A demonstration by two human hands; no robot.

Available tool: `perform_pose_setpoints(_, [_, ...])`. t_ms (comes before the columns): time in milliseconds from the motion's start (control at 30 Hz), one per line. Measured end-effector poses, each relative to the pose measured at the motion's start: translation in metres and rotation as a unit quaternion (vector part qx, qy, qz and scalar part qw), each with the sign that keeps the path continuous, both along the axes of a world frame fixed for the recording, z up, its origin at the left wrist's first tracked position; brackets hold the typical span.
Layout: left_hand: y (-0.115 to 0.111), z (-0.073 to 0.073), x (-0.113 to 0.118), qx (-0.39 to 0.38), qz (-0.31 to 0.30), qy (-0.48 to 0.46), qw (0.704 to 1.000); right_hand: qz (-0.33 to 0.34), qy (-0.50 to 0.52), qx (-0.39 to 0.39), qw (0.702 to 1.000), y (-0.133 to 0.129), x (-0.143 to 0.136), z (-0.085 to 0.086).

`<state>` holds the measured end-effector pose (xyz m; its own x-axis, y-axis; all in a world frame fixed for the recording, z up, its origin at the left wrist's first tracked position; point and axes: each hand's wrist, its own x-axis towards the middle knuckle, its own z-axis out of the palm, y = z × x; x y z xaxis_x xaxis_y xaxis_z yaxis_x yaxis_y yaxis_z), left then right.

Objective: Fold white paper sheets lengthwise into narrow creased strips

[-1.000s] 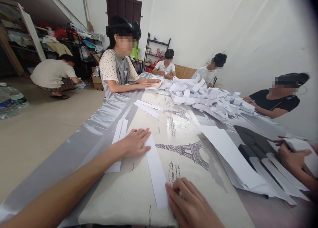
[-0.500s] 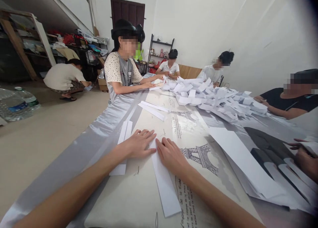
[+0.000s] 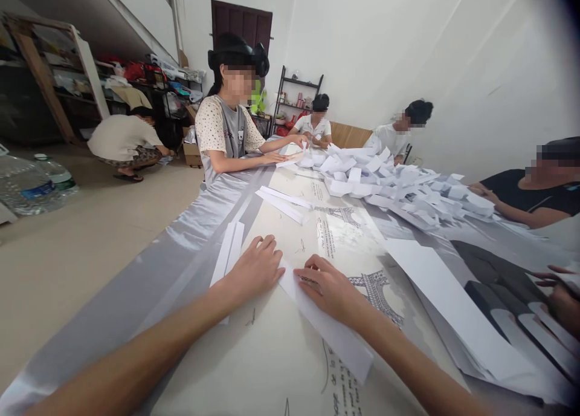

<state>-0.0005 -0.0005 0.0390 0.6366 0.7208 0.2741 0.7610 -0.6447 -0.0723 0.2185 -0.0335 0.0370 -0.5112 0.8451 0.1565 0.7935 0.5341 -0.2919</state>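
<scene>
At the bench's (image 3: 222,367) near end, the left hand (image 3: 260,262) and right hand (image 3: 328,286) touch a paper strip (image 3: 333,336), fingers curled, clamped or not I cannot tell; it looks unfolded, the far paper heap (image 3: 376,174) folded.

Left hand (image 3: 259,263), right hand (image 3: 330,286) and forearms (image 3: 136,343) are bare.

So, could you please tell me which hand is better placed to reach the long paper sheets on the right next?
Probably the right hand: it is nearer the long paper sheets, while the left hand is farther away, with the right arm between.
</scene>
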Motion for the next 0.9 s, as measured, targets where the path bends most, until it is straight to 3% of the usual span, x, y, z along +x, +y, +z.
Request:
perform_pose_setpoints(133, [0.001,-0.002,-0.007,-0.093,-0.031,-0.102,0.990,0.002,0.069,-0.070,0.995,0.014,0.011,0.004])
perform_pose_setpoints(267, [0.008,-0.004,-0.014,-0.221,-0.044,-0.195,0.955,-0.011,0.136,-0.103,0.985,0.015,0.012,-0.002])
perform_pose_setpoints(400, [0.008,0.001,-0.013,-0.303,-0.029,-0.239,0.922,-0.006,0.191,-0.126,0.973,0.011,0.011,-0.002])
perform_pose_setpoints(500, [0.008,0.005,-0.012,-0.347,-0.059,-0.253,0.901,-0.010,0.218,-0.170,0.961,0.008,0.013,0.006])
perform_pose_setpoints(700, [0.015,0.014,-0.015,-0.385,-0.143,-0.261,0.874,0.002,0.236,-0.262,0.936,0.005,0.024,0.020])
perform_pose_setpoints(900, [0.027,0.022,-0.031,-0.381,-0.159,-0.249,0.876,-0.015,0.217,-0.263,0.940,0.008,0.035,0.021])
